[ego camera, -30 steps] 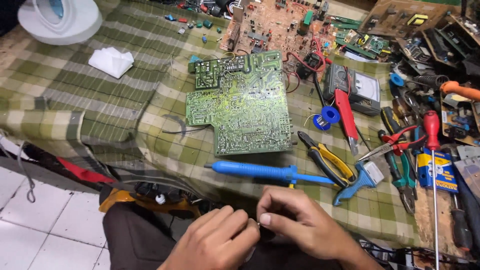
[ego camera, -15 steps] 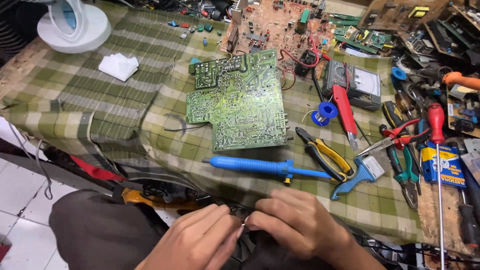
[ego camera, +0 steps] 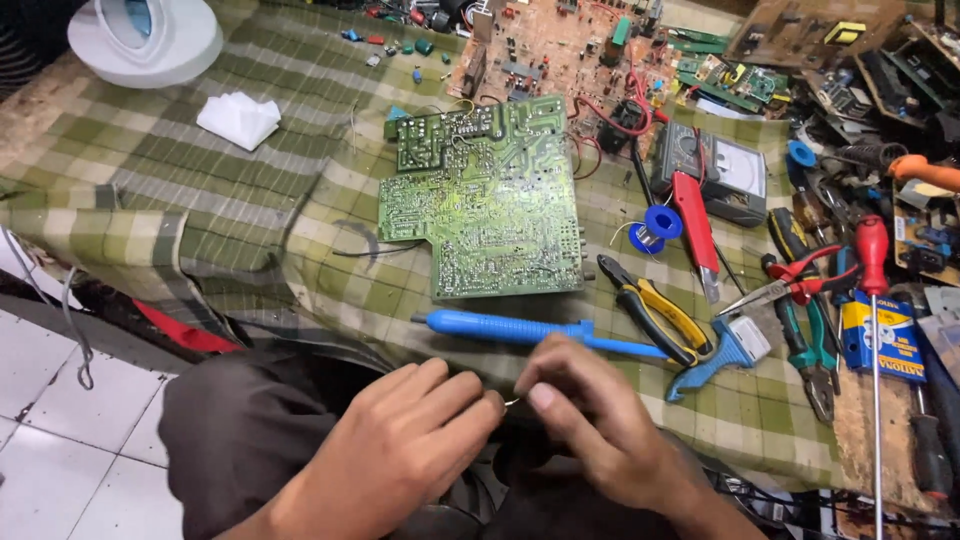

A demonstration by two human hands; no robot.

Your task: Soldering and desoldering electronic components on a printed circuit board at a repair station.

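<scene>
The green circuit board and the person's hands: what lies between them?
In the head view, a blue soldering iron lies across the checked cloth between the green circuit board and both hands.

An electronics repair workshop is shown. A green circuit board [ego camera: 480,200] is laid on a checked cloth; pliers [ego camera: 655,315], a multimeter [ego camera: 725,175] and screwdrivers [ego camera: 875,300] are spread to its right.

- I see the left hand [ego camera: 400,450] bare, without glove, ring or watch.
- The right hand [ego camera: 590,420] is bare too, forearm without sleeve.
- The lap wears dark brown-grey trousers [ego camera: 250,430].
</scene>
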